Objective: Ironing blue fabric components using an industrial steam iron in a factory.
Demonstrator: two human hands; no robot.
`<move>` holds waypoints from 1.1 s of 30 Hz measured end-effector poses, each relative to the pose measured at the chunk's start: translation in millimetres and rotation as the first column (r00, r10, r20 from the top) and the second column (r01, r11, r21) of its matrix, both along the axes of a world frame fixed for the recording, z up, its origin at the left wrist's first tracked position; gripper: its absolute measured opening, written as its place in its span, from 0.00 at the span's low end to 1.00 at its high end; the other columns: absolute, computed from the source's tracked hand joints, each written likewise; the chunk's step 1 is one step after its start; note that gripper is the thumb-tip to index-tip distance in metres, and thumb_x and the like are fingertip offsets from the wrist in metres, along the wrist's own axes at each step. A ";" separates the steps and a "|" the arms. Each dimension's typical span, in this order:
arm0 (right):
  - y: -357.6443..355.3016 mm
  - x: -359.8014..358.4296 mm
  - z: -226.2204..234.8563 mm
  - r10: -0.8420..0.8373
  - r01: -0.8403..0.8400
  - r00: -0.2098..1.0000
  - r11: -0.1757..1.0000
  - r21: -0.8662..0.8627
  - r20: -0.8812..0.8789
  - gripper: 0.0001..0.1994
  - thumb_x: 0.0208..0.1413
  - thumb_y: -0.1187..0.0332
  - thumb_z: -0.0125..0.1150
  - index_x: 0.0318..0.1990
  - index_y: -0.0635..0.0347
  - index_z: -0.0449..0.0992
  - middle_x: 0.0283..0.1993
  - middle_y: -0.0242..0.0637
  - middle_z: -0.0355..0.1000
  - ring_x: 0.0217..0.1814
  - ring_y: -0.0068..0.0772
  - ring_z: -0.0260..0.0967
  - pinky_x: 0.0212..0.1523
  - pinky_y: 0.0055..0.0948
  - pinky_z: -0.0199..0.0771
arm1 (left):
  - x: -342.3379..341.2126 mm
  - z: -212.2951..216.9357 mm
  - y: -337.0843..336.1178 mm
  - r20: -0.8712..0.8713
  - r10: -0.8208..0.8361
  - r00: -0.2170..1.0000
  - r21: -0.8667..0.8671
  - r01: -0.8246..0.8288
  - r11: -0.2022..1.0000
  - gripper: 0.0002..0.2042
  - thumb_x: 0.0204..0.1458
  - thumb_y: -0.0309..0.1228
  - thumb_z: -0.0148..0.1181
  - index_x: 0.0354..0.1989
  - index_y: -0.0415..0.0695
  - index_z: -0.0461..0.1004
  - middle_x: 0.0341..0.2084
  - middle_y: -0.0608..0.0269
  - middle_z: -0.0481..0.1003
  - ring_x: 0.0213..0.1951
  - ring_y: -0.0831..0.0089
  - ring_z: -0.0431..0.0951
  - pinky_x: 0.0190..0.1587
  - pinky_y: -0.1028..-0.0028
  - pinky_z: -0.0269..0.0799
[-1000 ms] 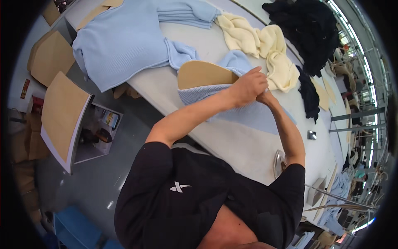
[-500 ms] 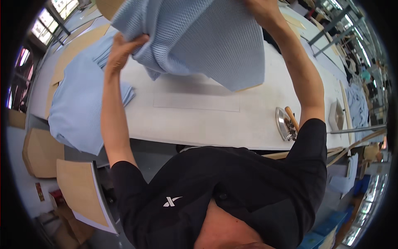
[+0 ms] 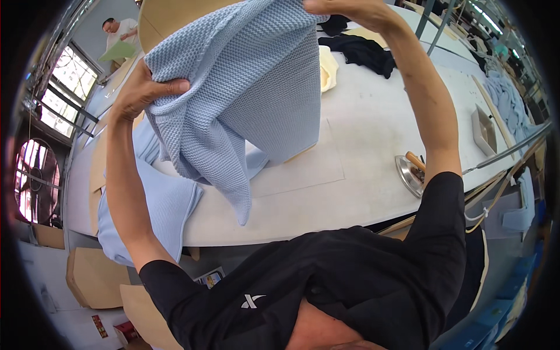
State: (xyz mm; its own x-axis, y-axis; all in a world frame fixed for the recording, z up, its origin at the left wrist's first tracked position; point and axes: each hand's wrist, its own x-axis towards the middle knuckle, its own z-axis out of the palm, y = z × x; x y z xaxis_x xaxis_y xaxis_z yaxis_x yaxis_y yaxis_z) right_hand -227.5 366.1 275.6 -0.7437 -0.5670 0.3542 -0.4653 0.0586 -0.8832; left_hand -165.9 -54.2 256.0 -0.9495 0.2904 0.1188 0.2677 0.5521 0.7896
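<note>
A light blue knitted garment hangs between my raised hands over the white table. My left hand grips its left edge, thumb across the front and the other fingers partly hidden behind the fabric. At the upper right, my right hand has its fingers closed on the garment's top corner. One pointed fold dangles low near the middle, just above the tabletop. A thin tan edge shows under the garment's lower right corner. Beside my left forearm lies a pile of light blue knitwear, part of it over the table's front edge.
An iron with a wooden handle rests near my right elbow on the white table. Black cloth and a cream piece lie at the back. Farther right is a shallow tray. A person stands at the far left.
Both hands have moved left with the garment, which now hangs lower on its left side. The view has shifted, bringing the black cloth, the cream piece and the other person into sight.
</note>
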 end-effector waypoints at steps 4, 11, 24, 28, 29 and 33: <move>-18.1 25.5 16.7 -0.095 0.097 0.983 0.995 0.005 -0.159 0.23 0.49 0.59 0.79 0.44 0.70 0.81 0.35 0.39 0.79 0.35 0.27 0.73 0.37 0.23 0.75 | 2.6 -15.3 4.5 -0.097 0.036 0.995 -0.083 -0.044 0.996 0.59 0.24 0.49 0.88 0.70 0.41 0.64 0.63 0.43 0.70 0.60 0.41 0.73 0.66 0.45 0.66; -37.1 37.9 23.1 -0.226 0.251 0.922 0.967 0.041 -0.314 0.20 0.49 0.60 0.79 0.39 0.70 0.83 0.32 0.37 0.78 0.29 0.25 0.71 0.29 0.20 0.72 | 14.4 14.0 -17.1 -0.078 0.111 0.991 -0.036 -0.115 0.993 0.48 0.32 0.46 0.85 0.63 0.37 0.70 0.51 0.42 0.78 0.48 0.44 0.81 0.54 0.53 0.81; -13.9 22.2 -11.0 -0.103 0.250 0.869 0.936 0.249 -0.484 0.16 0.48 0.67 0.77 0.42 0.66 0.83 0.35 0.36 0.79 0.34 0.28 0.74 0.36 0.23 0.76 | 38.9 -13.7 -10.0 -0.243 0.201 0.949 -0.098 -0.230 0.968 0.40 0.35 0.47 0.84 0.55 0.35 0.76 0.44 0.40 0.81 0.40 0.44 0.84 0.45 0.56 0.84; 70.6 70.9 -51.4 -0.323 0.533 0.742 0.816 0.225 -0.588 0.08 0.56 0.70 0.68 0.41 0.60 0.84 0.40 0.38 0.82 0.45 0.33 0.78 0.48 0.29 0.78 | 82.8 -13.3 74.0 -0.173 0.216 0.961 -0.171 -0.245 0.954 0.30 0.43 0.40 0.79 0.55 0.41 0.78 0.46 0.49 0.81 0.38 0.50 0.84 0.42 0.59 0.83; 137.5 -6.5 -81.0 -0.399 0.740 0.641 0.548 0.390 -0.656 0.14 0.63 0.60 0.61 0.49 0.56 0.83 0.52 0.41 0.80 0.60 0.36 0.73 0.62 0.34 0.71 | 91.3 -35.2 97.9 -0.160 0.121 0.980 -0.194 -0.152 0.969 0.29 0.46 0.41 0.76 0.57 0.44 0.77 0.51 0.53 0.80 0.37 0.53 0.84 0.41 0.62 0.83; 86.5 139.6 -205.0 -0.656 0.478 0.530 0.755 0.449 0.538 0.35 0.69 0.39 0.47 0.60 0.68 0.75 0.47 0.42 0.81 0.43 0.30 0.79 0.39 0.23 0.81 | 136.3 -171.8 129.2 -0.139 -0.370 0.919 -0.366 0.299 0.881 0.38 0.54 0.42 0.70 0.73 0.58 0.61 0.67 0.48 0.66 0.61 0.50 0.71 0.62 0.57 0.71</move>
State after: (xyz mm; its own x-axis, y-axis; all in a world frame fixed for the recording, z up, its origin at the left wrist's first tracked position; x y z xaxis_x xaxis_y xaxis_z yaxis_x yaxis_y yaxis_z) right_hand -88.0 452.6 70.6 -0.9132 0.0665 -0.4021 0.4002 0.3319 -0.8542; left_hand -29.6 75.0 84.2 -0.7547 0.6420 0.1352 0.6149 0.6202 0.4871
